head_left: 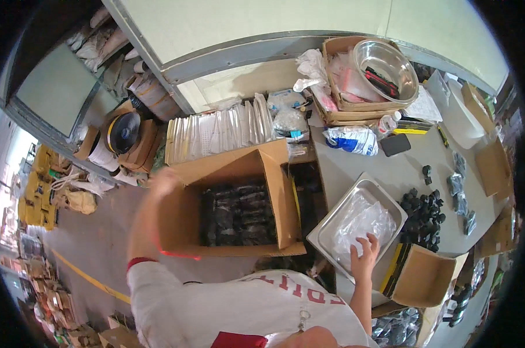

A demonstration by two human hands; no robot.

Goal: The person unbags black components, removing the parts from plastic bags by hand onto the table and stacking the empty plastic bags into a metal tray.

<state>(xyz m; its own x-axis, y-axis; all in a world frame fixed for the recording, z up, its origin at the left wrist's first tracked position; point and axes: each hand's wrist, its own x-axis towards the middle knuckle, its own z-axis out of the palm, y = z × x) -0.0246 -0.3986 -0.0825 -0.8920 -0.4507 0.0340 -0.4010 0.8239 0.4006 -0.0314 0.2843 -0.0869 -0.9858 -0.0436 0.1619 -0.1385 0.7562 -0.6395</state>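
A large open cardboard box (178, 223) stands in front of me. Inside it lie rows of black items in clear wrapping (239, 217). My left hand (165, 182) is at the box's left rim, smeared by motion, so its fingers cannot be made out. On the table to the right, a shallow metal tray (335, 210) holds loose clear plastic bags (364, 223). Over the tray's near right part is my right hand (364, 255), fingers apart and slightly bent. Whether the fingertips touch the bags cannot be told. Right of the tray sits a pile of small black parts (422, 217).
Bagged black parts (459, 185) line the table's right side. A small open carton (428, 275) sits near the tray. Behind are a steel bowl (410, 72) on a carton, a blue-and-white packet (350, 141) and upright white sleeves (216, 130). A black reel (123, 132) stands left.
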